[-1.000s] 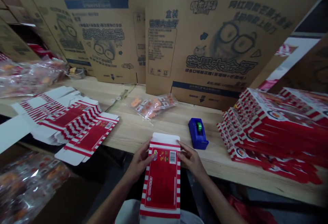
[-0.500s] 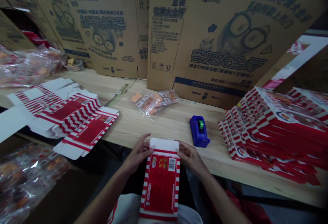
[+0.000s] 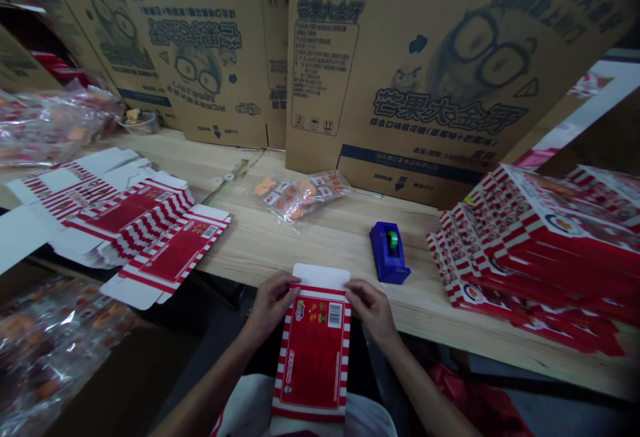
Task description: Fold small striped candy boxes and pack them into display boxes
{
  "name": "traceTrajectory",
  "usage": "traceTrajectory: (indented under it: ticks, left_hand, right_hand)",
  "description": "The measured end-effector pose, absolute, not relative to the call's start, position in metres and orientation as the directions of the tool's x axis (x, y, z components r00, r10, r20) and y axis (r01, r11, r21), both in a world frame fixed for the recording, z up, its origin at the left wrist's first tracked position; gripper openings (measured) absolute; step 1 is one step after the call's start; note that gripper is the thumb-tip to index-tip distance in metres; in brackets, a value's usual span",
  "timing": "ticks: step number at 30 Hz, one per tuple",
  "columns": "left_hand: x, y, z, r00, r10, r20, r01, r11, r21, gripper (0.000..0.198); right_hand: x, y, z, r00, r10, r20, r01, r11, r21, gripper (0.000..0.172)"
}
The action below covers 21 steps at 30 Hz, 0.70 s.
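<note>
— Moved since half a second ago: index finger of the left hand (image 3: 273,300), raised then, now curled in at the edge of a red-and-white striped carton (image 3: 316,357).

— And the right hand (image 3: 371,310)?

— Pinching likewise, thumb and fingers at the upper right edge. Grasped by both hands, near the top corners.

— Carton where, exactly?

— Over the lap (image 3: 250,400), at the near side of the table (image 3: 250,243), with white flap (image 3: 321,275) toward the tabletop, red printed face up, barcode (image 3: 335,315) near the right hand. Folded open or flat: cannot tell.

— Farther out?

— Ahead and to the right, a blue tape dispenser (image 3: 387,260) with a green roll (image 3: 393,240). Beyond, clear packets (image 3: 303,198) with orange pieces, near tall brown cardboard boxes (image 3: 410,70).

— Left side?

— Overlapping striped cartons (image 3: 130,207), laid flat. Lower down, bagged orange pieces (image 3: 50,337); at the back, more plastic bags (image 3: 50,123) beside a small clear tub (image 3: 143,122).

— Right side?

— Stacked red-and-white boxes (image 3: 540,243), several layers high.
</note>
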<state>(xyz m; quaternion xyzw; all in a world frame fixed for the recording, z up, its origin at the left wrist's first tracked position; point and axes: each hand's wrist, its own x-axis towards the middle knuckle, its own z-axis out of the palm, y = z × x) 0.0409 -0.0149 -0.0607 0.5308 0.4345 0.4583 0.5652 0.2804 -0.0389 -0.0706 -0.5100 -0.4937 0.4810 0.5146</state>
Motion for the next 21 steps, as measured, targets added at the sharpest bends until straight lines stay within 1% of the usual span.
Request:
traceTrajectory:
  ticks: [2,4,6,8,9,11,12,13,15,17,18,21]
  left_hand:
    - [0.039,-0.016,-0.064,0.201,0.979,0.025,-0.001,-0.025,1.0,0.023]
    - [0.038,-0.016,-0.064,0.208,0.976,0.06,0.049,-0.071,0.996,0.022]
    - [0.037,-0.014,-0.064,0.208,0.973,0.099,0.095,-0.12,0.988,0.019]
    - [0.037,-0.012,-0.065,0.201,0.975,0.094,0.105,-0.117,0.988,0.017]
    - [0.037,-0.01,-0.065,0.195,0.978,0.069,0.092,-0.088,0.992,0.016]
    - [0.037,-0.007,-0.066,0.193,0.981,0.007,0.046,-0.016,0.999,0.018]
    - [0.036,-0.005,-0.065,0.202,0.979,-0.013,0.026,0.008,1.0,0.022]
    - [0.035,-0.004,-0.064,0.233,0.972,-0.018,0.02,0.014,1.0,0.026]
    - [0.031,-0.001,-0.06,0.338,0.941,0.01,0.054,-0.03,0.998,0.022]
    - [0.028,0.0,-0.056,0.421,0.906,0.036,0.128,-0.099,0.987,0.017]
    - [0.027,0.0,-0.054,0.435,0.9,0.039,0.17,-0.124,0.978,0.018]
    - [0.026,0.0,-0.049,0.415,0.91,0.014,0.278,-0.141,0.95,0.025]
  right_hand:
    - [0.28,-0.045,-0.076,0.086,0.993,0.086,0.124,0.075,-0.99,0.025]
    - [0.279,-0.048,-0.077,0.086,0.988,0.127,0.175,0.111,-0.978,0.025]
    - [0.278,-0.048,-0.074,0.08,0.986,0.144,0.177,0.128,-0.976,0.023]
    - [0.277,-0.043,-0.068,0.07,0.991,0.114,0.113,0.106,-0.988,0.018]
    - [0.278,-0.04,-0.065,0.056,0.995,0.086,0.068,0.082,-0.994,0.026]
    - [0.28,-0.033,-0.06,-0.034,0.999,0.028,0.017,0.029,-0.999,0.044]
    - [0.282,-0.03,-0.059,-0.097,0.995,0.013,0.021,0.015,-1.0,0.045]
    - [0.284,-0.027,-0.059,-0.153,0.988,0.009,0.04,0.016,-0.999,0.04]
    - [0.287,-0.026,-0.062,-0.21,0.977,0.029,0.083,0.047,-0.995,0.028]
    - [0.288,-0.028,-0.065,-0.213,0.975,0.057,0.116,0.083,-0.99,0.025]
    - [0.288,-0.03,-0.066,-0.214,0.975,0.067,0.129,0.096,-0.987,0.024]
    - [0.286,-0.034,-0.063,-0.221,0.974,0.04,0.172,0.079,-0.982,0.027]
